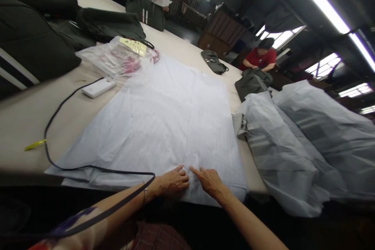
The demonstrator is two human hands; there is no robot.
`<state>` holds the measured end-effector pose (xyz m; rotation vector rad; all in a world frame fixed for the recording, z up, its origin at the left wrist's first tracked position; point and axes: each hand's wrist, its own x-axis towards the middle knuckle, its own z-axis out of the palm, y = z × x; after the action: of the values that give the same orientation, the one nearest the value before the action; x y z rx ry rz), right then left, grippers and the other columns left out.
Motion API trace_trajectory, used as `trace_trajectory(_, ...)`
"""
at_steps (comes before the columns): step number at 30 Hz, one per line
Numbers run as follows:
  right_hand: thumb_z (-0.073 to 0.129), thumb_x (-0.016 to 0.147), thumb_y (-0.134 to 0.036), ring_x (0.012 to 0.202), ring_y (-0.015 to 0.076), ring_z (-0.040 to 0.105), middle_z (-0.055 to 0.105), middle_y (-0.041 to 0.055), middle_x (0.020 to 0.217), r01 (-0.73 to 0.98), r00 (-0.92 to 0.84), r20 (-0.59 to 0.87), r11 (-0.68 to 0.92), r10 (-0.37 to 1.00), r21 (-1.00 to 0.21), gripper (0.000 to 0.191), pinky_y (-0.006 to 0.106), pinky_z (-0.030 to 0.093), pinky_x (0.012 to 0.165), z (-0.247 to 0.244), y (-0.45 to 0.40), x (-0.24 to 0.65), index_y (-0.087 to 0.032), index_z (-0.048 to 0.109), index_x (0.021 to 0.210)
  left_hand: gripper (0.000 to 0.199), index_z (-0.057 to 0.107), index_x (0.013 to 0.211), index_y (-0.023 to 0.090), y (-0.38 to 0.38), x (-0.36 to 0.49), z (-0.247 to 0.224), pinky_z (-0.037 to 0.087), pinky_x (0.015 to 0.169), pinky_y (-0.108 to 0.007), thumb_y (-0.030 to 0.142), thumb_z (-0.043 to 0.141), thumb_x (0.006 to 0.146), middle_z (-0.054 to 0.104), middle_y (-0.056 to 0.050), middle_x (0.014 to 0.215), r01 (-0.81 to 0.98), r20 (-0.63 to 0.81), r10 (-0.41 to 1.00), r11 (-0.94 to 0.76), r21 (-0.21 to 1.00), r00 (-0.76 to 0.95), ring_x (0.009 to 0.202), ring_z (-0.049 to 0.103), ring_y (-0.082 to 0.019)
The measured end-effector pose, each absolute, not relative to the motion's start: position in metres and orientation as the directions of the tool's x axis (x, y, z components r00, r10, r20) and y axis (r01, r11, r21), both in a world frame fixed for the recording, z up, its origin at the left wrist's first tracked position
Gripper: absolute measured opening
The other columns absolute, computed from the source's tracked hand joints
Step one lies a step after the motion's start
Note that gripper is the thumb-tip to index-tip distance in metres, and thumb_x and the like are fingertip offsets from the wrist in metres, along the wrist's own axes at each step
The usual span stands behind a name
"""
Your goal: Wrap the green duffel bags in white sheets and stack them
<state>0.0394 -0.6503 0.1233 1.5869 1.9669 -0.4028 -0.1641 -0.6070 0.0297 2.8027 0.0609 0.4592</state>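
A large, thin white sheet lies spread over the table, slightly creased, its near edge hanging over the front. At that edge my left hand is closed on the sheet, fingers bent and thumb side up, and small creases run out from it. Just to its right my right hand also grips the edge; its index finger points along the sheet and the other fingers are folded under, partly hidden. The fingertips of both hands are close but apart. A dark cord crosses the sheet's lower left and passes over my left forearm.
Dark green bags with white stripes are piled at left. Beyond the sheet lie a clear plastic bag with a yellow label and a white power bank. Translucent-wrapped items stand at right. A person in red handles a dark bag.
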Motion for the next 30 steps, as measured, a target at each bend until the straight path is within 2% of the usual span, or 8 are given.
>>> trace_trajectory(5, 0.035, 0.087, -0.005, 0.087, 0.0229, 0.068, 0.07, 0.0098, 0.104, 0.956, -0.149, -0.536, 0.259, 0.831, 0.136, 0.062, 0.03, 0.043, 0.067, 0.143, -0.644, 0.062, -0.031, 0.044, 0.142, 0.032, 0.056, 0.1, 0.02, -0.606, -0.165, 0.034, 0.032, 0.11, -0.05, 0.038, 0.072, 0.078, 0.062, -0.004, 0.097, -0.003, 0.284, 0.091, -0.949, 0.314, 0.955, 0.093, 0.054, -0.023)
trace_trajectory(8, 0.041, 0.096, -0.026, 0.089, 0.02, 0.066, 0.071, 0.0065, 0.1, 1.0, -0.003, -0.415, -0.008, 0.91, -0.024, 0.032, 0.029, 0.042, 0.074, 0.149, -0.635, 0.058, -0.026, 0.06, 0.121, 0.037, 0.056, 0.1, 0.02, -0.607, -0.165, 0.035, 0.032, 0.11, -0.051, 0.04, 0.075, 0.076, 0.062, -0.005, 0.099, 0.001, 0.275, 0.096, -0.944, 0.329, 0.957, 0.093, 0.054, -0.024)
trace_trajectory(12, 0.057, 0.088, -0.047, 0.081, 0.0176, 0.064, 0.071, 0.0013, 0.085, 0.933, 0.231, -0.452, -0.328, 0.862, -0.148, 0.024, 0.028, 0.04, 0.07, 0.13, -0.614, 0.029, -0.025, 0.063, 0.092, 0.037, 0.057, 0.099, 0.018, -0.608, -0.166, 0.038, 0.033, 0.11, -0.049, 0.04, 0.075, 0.076, 0.063, -0.005, 0.099, 0.015, 0.264, 0.113, -0.938, 0.346, 0.958, 0.094, 0.054, -0.023)
trace_trajectory(16, 0.079, 0.066, -0.034, 0.081, 0.0226, 0.063, 0.069, 0.0036, 0.079, 0.906, 0.277, -0.521, -0.4, 0.808, -0.139, 0.025, 0.032, 0.04, 0.07, 0.101, -0.6, 0.014, -0.021, 0.062, 0.078, 0.031, 0.059, 0.099, 0.018, -0.608, -0.168, 0.043, 0.031, 0.112, -0.049, 0.038, 0.072, 0.079, 0.063, -0.006, 0.1, 0.003, 0.25, 0.096, -0.936, 0.351, 0.963, 0.097, 0.054, -0.024)
trace_trajectory(19, 0.084, 0.054, -0.025, 0.075, 0.0197, 0.062, 0.066, 0.0003, 0.071, 0.858, 0.262, -0.561, -0.455, 0.786, -0.237, 0.03, 0.029, 0.042, 0.066, 0.093, -0.596, 0.02, -0.02, 0.06, 0.072, 0.03, 0.058, 0.099, 0.017, -0.608, -0.17, 0.046, 0.03, 0.114, -0.05, 0.039, 0.069, 0.082, 0.063, -0.005, 0.1, 0.015, 0.223, 0.108, -0.923, 0.385, 0.969, 0.097, 0.055, -0.023)
trace_trajectory(23, 0.071, 0.071, -0.028, 0.054, 0.0102, 0.055, 0.059, -0.0053, 0.059, 0.728, 0.238, -0.566, -0.531, 0.79, -0.435, 0.015, 0.022, 0.041, 0.052, 0.096, -0.588, 0.042, -0.019, 0.059, 0.074, 0.033, 0.058, 0.098, 0.019, -0.607, -0.171, 0.048, 0.027, 0.116, -0.05, 0.045, 0.07, 0.081, 0.063, -0.003, 0.1, 0.048, 0.181, 0.144, -0.892, 0.449, 0.973, 0.097, 0.056, -0.022)
trace_trajectory(26, 0.058, 0.08, -0.03, 0.047, 0.0087, 0.052, 0.058, -0.0046, 0.058, 0.635, 0.304, -0.489, -0.557, 0.817, -0.535, 0.014, 0.021, 0.04, 0.047, 0.103, -0.581, 0.072, -0.019, 0.056, 0.073, 0.03, 0.057, 0.096, 0.022, -0.61, -0.165, 0.04, 0.028, 0.114, -0.049, 0.046, 0.068, 0.082, 0.062, -0.001, 0.102, 0.077, 0.188, 0.185, -0.881, 0.467, 0.965, 0.096, 0.057, -0.02)
trace_trajectory(30, 0.055, 0.077, -0.037, 0.054, 0.0124, 0.058, 0.06, -0.002, 0.063, 0.562, 0.453, -0.331, -0.553, 0.828, -0.615, 0.019, 0.023, 0.042, 0.049, 0.115, -0.575, 0.144, -0.019, 0.055, 0.07, 0.009, 0.058, 0.086, 0.025, -0.617, -0.15, 0.01, 0.042, 0.101, -0.038, 0.025, 0.066, 0.084, 0.065, 0.0, 0.097, 0.168, 0.354, 0.316, -0.905, 0.39, 0.88, 0.083, 0.058, -0.016)
